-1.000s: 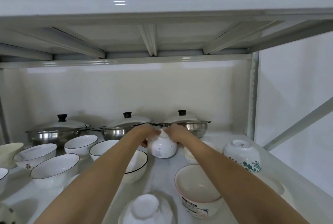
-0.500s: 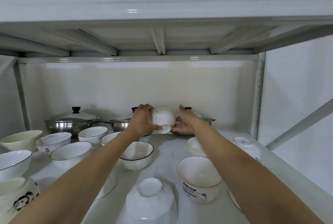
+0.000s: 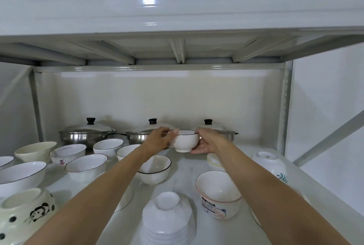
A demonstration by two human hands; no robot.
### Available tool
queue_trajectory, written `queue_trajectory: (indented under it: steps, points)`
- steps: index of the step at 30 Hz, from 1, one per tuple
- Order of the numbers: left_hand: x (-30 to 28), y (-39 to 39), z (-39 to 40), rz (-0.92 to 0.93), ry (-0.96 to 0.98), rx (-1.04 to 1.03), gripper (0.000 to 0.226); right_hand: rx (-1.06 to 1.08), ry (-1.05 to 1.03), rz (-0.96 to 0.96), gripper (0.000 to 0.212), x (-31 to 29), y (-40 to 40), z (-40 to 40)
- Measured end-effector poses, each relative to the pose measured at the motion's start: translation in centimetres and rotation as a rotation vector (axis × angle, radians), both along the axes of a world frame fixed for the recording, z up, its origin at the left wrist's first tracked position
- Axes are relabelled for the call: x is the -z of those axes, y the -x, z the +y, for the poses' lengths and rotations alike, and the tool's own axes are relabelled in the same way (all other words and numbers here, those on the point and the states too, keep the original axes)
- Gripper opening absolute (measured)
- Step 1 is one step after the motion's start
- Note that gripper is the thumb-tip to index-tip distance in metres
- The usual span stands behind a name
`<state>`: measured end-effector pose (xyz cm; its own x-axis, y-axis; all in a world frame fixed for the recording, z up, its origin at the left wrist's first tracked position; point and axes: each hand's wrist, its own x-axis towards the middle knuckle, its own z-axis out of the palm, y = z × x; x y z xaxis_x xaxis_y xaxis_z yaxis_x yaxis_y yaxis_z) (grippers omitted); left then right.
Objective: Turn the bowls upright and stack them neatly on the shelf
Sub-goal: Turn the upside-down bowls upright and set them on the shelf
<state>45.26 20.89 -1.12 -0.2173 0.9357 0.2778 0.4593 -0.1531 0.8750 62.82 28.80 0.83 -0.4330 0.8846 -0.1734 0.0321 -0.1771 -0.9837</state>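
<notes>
A small white bowl (image 3: 185, 141) is held upright in the air above the white shelf (image 3: 183, 168), in front of the steel pots. My left hand (image 3: 160, 140) grips its left rim and my right hand (image 3: 208, 142) cups its right side and foot. Below it stands an upright black-rimmed bowl (image 3: 154, 168). Upside down on the shelf are a ribbed white bowl (image 3: 168, 219) at the front, a panda bowl (image 3: 25, 215) at the front left and a leaf-patterned bowl (image 3: 272, 164) at the right. A pink-rimmed bowl (image 3: 218, 193) stands upright.
Three lidded steel pots (image 3: 87, 134) line the back wall. Several upright white bowls (image 3: 86, 167) crowd the left half of the shelf. The upper shelf beam (image 3: 177, 10) hangs low overhead, with metal pots on it. A post (image 3: 283, 106) and diagonal brace bound the right side.
Both hands lifted the small white bowl off the shelf and turned it from upside down to upright. The camera tilted up, showing more of the upper shelf.
</notes>
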Motion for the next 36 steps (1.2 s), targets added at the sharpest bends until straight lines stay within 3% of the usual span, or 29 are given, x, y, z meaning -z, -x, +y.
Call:
queue_trajectory:
  steps: [3, 6, 12, 16, 18, 21, 23, 27, 29, 31, 33, 36]
  points:
    - [-0.7, -0.4, 0.7, -0.160, 0.124, -0.068, 0.054, 0.061, -0.122, -0.055, 0.010, 0.4, 0.5, 0.1]
    - [-0.9, -0.6, 1.7, -0.107, 0.198, -0.151, 0.022, 0.096, -0.241, -0.144, 0.020, 0.8, 1.3, 0.2]
    - [-0.6, -0.4, 3.5, 0.124, 0.304, -0.154, 0.016, 0.135, -0.469, -0.572, 0.036, 2.0, 1.8, 1.7]
    - [0.2, -0.1, 4.8, 0.222, 0.357, -0.148, 0.009, 0.097, -0.588, -0.848, 0.016, 2.3, 1.7, 1.9]
    - [0.7, 0.0, 5.4, 0.285, 0.366, -0.154, 0.017, 0.087, -0.625, -0.934, 0.013, 2.5, 1.9, 1.9]
    - [1.0, -0.2, 5.8, 0.376, 0.360, -0.157, 0.027, 0.075, -0.662, -0.981, 0.011, 3.0, 2.2, 2.3]
    - [1.0, -0.4, 5.7, 0.433, 0.360, -0.169, 0.009, 0.078, -0.674, -0.997, 0.011, 3.3, 2.4, 2.4]
    - [1.4, -0.1, 6.0, 0.529, 0.367, -0.185, 0.034, 0.097, -0.693, -1.004, 0.029, 3.6, 2.4, 2.3]
    - [1.4, -0.1, 6.0, 0.563, 0.366, -0.186, 0.033, 0.087, -0.699, -1.016, 0.028, 3.5, 2.3, 2.2]
    - [1.3, 0.0, 6.0, 0.568, 0.347, -0.179, 0.026, 0.086, -0.700, -1.026, 0.011, 3.6, 2.3, 2.1]
    - [1.2, -0.2, 5.9, 0.597, 0.285, -0.193, 0.013, 0.119, -0.721, -1.020, 0.018, 3.4, 2.2, 1.9]
    - [1.2, -0.9, 5.9, 0.611, 0.161, -0.211, 0.036, 0.167, -0.771, -1.001, 0.026, 2.8, 2.2, 1.4]
